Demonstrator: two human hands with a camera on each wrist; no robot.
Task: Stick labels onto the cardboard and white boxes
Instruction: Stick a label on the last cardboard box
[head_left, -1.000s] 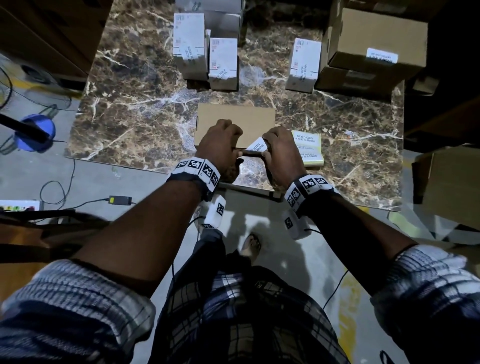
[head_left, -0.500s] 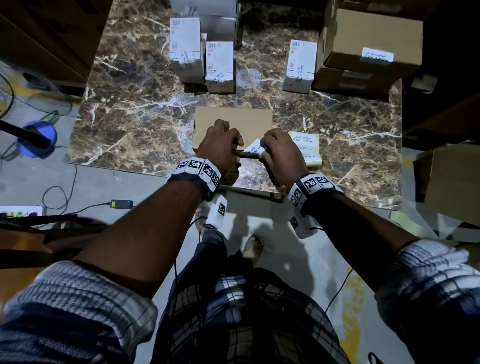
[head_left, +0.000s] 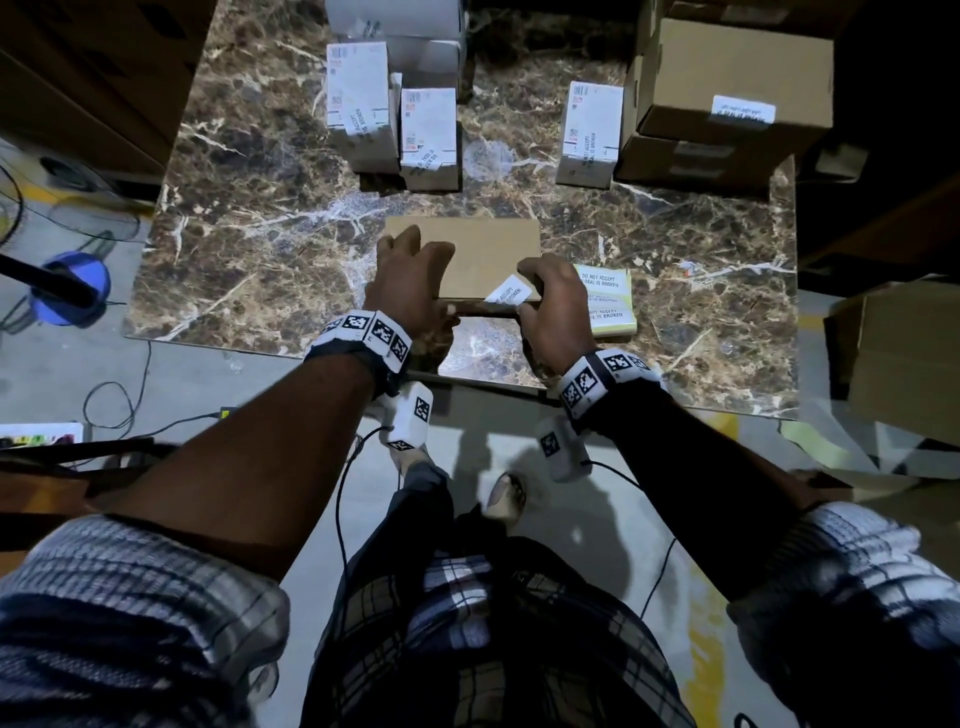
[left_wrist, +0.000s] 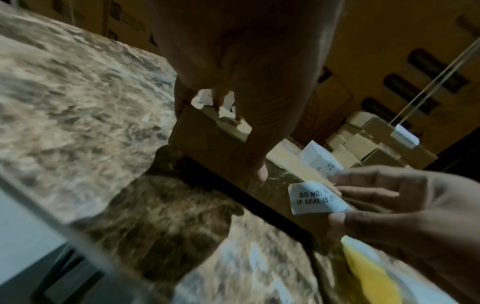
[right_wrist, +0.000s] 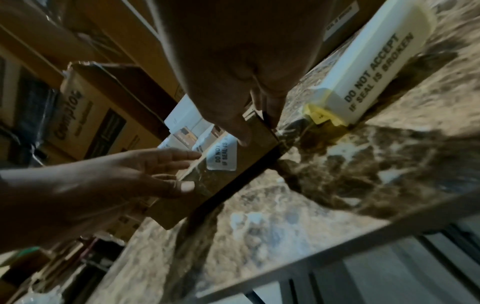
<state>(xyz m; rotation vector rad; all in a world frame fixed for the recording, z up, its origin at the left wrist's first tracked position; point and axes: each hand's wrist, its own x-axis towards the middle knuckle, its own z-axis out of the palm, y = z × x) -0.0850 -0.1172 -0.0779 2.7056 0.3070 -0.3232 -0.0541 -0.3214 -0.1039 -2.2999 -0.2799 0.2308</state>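
The brown marble table (head_left: 249, 249) carries everything. At its far right corner stand stacked big cardboard boxes (head_left: 737, 78), the upper one with a white label on top. Several white boxes (head_left: 358, 98) stand at the far middle, and one more white box (head_left: 589, 132) stands just beside the big stack. Near the front edge lies a flat cardboard box (head_left: 483, 249). The left hand (head_left: 410, 283) rests on its left part with the fingers spread and almost straight, holding nothing. The right hand (head_left: 556, 306) is at the box's near right corner, where its fingers and thumb press a white label (head_left: 506, 291) over the edge. A pad of labels (head_left: 610, 301) lies touching the right hand.
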